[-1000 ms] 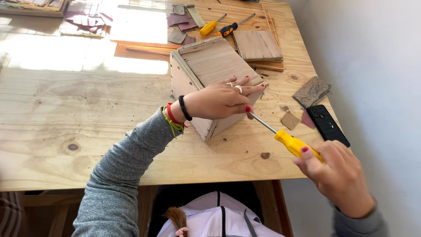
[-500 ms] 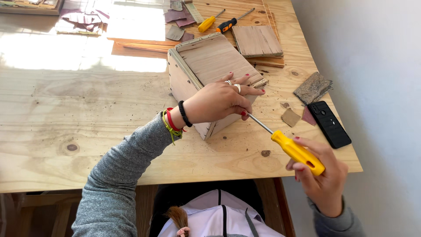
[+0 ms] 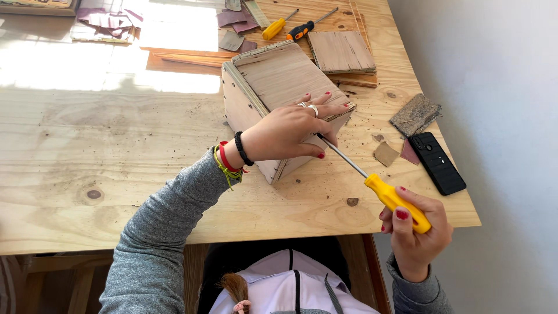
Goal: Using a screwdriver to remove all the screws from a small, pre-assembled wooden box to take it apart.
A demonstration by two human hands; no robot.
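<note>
Plywood box sits tilted on the wooden table, a little right of its middle, and I have my left hand spread flat over its near end, fingers apart and pressing on the top panel, thumb down the side face. I wear two rings on that hand and a black, a red and a yellow-green band at the wrist. My right hand is wrapped tight around the yellow handle of a screwdriver, held past the table's near right corner; its steel shaft slants up and left, and the tip meets the box's near edge just under my left fingers. Just right of the shaft lie a small brown scrap and a black phone, with a grey sanding pad behind them. At the far edge I see two more screwdrivers beside a loose plywood panel
</note>
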